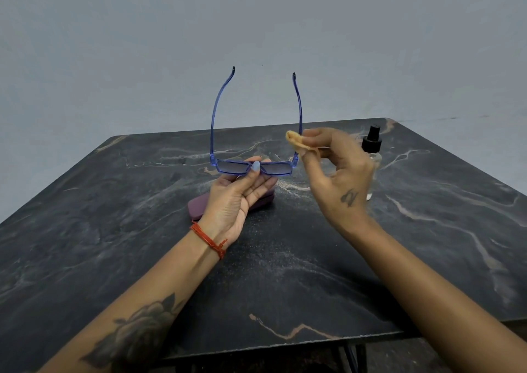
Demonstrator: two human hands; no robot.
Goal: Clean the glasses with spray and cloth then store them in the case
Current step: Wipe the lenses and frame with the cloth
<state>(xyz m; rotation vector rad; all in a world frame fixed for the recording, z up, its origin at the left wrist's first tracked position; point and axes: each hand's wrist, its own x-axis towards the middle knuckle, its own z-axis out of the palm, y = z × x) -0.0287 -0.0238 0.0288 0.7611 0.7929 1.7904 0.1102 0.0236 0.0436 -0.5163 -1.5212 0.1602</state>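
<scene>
- Wiping step in hand: blue glasses (253, 167) held above the desk (114, 201), arms open and pointing up, lenses facing the wearer.
- Left hand (242, 193): thumb and fingers (255, 167) pinched on the bridge.
- Right hand (336, 167): fingers closed on a yellow cloth (296, 141), touching the right temple near its hinge.
- Next, likely: rub each lens, fold arms, open the purple case (199, 207) lying shut under the left hand.
- Spray bottle (372, 144) standing behind the right hand.

No lettering, label, brand or number can be read on anything here; the right hand (339, 170) bears a small dark mark (too blurred to decipher).
</scene>
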